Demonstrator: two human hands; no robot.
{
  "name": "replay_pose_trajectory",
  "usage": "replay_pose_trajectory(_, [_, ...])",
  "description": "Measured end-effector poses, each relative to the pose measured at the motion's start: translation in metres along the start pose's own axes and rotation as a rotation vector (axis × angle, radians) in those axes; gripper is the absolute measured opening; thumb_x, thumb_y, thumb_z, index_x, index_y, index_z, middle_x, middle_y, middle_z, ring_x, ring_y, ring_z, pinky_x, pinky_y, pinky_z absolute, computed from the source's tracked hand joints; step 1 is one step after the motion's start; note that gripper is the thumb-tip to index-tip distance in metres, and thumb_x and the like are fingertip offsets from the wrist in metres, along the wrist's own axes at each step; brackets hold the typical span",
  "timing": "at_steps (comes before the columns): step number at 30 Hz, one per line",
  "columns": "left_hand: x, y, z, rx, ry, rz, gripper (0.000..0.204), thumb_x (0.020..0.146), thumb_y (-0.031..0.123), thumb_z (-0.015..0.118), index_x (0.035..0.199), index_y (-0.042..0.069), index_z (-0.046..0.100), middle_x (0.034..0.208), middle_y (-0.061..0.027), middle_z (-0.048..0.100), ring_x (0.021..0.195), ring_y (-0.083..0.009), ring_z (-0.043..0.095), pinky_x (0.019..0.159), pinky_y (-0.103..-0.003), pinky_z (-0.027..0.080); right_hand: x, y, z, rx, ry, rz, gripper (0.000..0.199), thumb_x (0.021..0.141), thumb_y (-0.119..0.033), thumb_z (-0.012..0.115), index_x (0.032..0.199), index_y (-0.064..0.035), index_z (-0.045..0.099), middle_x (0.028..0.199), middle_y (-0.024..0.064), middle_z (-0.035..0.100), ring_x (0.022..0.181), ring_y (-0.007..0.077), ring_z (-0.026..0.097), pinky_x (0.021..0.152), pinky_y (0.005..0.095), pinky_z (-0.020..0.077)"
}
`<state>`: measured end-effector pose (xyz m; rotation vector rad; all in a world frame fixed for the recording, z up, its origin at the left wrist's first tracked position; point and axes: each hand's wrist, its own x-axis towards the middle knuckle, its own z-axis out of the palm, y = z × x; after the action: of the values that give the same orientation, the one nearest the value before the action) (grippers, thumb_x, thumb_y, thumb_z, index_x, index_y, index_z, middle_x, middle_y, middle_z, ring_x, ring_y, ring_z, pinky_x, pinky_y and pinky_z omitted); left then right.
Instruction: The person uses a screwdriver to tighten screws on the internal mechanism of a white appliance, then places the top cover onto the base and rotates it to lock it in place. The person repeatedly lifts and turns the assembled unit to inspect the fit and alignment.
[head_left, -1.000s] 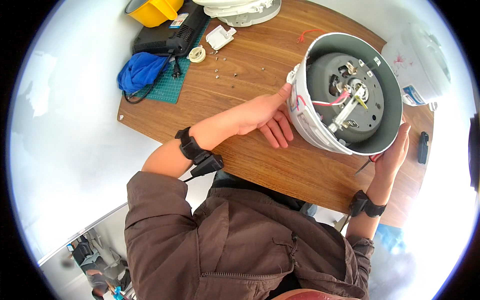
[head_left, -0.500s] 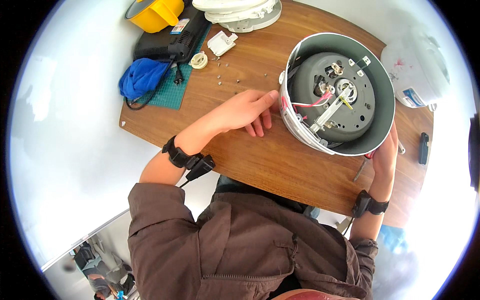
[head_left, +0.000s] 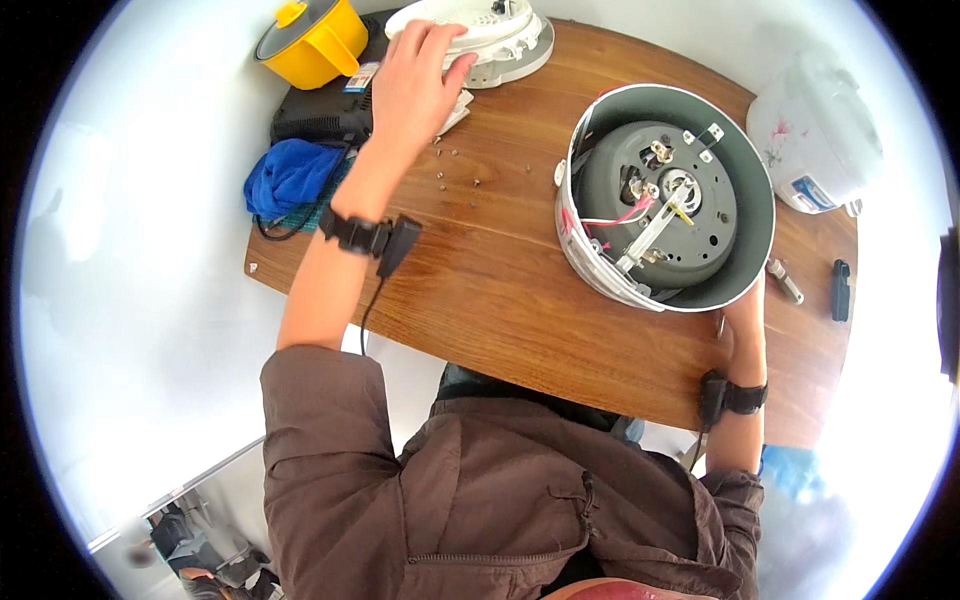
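Head view: one opened shell (head_left: 752, 225) right, one yellow pot (head_left: 318, 62) left, wood counter (head_left: 500, 270), white wall (head_left: 715, 42).
Our left hand (head_left: 410, 92) is loosely spread at white plastic parts (head_left: 507, 47); right hand (head_left: 744, 314) mostly behind the shell, can't tell its grip.

Smooth white plastic on the stacked rings (head_left: 500, 45), right at the fingertips of the left hand (head_left: 408, 95)! Left of those fingers, glossy yellow plastic on the pot (head_left: 305, 62); below them, soft matt blue cloth (head_left: 292, 180). And the drum (head_left: 752, 215), hiding the fingers of the right hand (head_left: 743, 318): dull grey metal inside, above a smooth wood-grained table (head_left: 480, 290).
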<state>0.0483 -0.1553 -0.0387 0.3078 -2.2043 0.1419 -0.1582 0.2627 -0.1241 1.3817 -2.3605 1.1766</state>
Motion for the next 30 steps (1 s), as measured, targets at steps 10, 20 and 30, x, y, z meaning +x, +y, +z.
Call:
replay_pose_trajectory(10, [0.026,-0.044,0.020,0.137,-0.443,0.082,0.036,0.094,0.022,0.069,0.127,0.010,0.066,0.120,-0.0118,0.070,0.113,-0.0349,0.064,0.099,-0.045,0.050,0.009,-0.021,-0.008,-0.045,-0.039,0.137,0.049,0.090,-0.012,0.067,0.137,-0.0018,0.055,0.132,0.0197,0.061,0.125,0.0417,0.049,0.109,0.0483,0.0417])
replay_pose_trajectory(20, [0.035,-0.038,0.006,0.091,-0.150,0.073,0.018,0.092,0.011,0.066,0.110,0.009,0.070,0.105,-0.0088,0.074,0.098,-0.0349,0.067,0.088,-0.044,0.051,0.007,-0.016,-0.013,-0.058,-0.141,0.171,0.056,0.090,-0.011,0.067,0.143,-0.0052,0.051,0.128,0.0215,0.057,0.124,0.0411,0.050,0.109,0.0469,0.0418])
replay_pose_trajectory(30, [0.051,0.086,-0.081,-0.159,0.076,0.272,0.022,0.077,-0.003,0.074,0.096,0.004,0.068,0.096,-0.0118,0.072,0.091,-0.0338,0.067,0.083,-0.041,0.050,0.018,-0.041,-0.039,0.012,0.218,0.153,0.031,0.091,-0.005,0.069,0.122,-0.0029,0.069,0.121,0.0159,0.064,0.111,0.0336,0.064,0.098,0.0401,0.0507])
